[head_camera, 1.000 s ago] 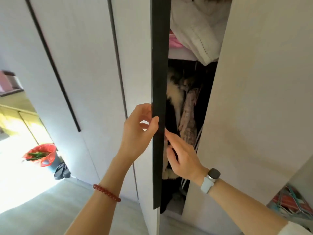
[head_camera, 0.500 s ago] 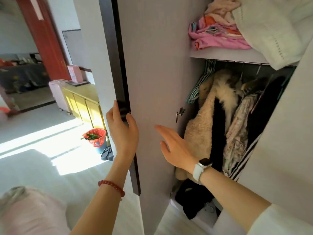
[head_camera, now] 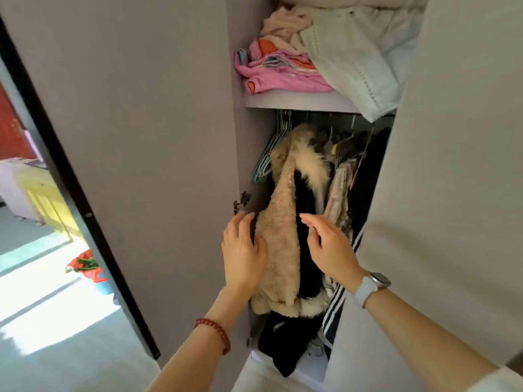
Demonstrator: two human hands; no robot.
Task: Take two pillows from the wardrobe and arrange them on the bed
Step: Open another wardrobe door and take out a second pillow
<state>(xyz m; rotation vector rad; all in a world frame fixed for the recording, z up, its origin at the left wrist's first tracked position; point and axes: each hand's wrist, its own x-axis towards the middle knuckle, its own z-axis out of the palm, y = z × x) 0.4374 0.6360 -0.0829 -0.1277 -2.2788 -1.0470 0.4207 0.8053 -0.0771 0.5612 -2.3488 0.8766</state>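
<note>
The wardrobe stands open, its left door (head_camera: 147, 137) swung wide. On the upper shelf (head_camera: 297, 101) lies a white pillow-like bundle (head_camera: 353, 63) that hangs over the shelf edge, beside folded pink cloth (head_camera: 271, 75). Below hang a beige fleece coat (head_camera: 283, 244) and dark clothes. My left hand (head_camera: 243, 253) is open in front of the coat's left side, fingers spread. My right hand (head_camera: 328, 247), with a white watch on its wrist, is open in front of the dark clothes. Neither hand holds anything. No bed is in view.
The right wardrobe door (head_camera: 452, 193) stands close at my right arm. Empty hangers (head_camera: 271, 154) hang at the rail's left end. To the left are a sunlit floor, a red bin bag (head_camera: 85, 265) and a yellow cabinet (head_camera: 48, 202).
The left door went from nearly shut to fully open. My left hand let go of its edge, and both hands moved in front of the hanging clothes.
</note>
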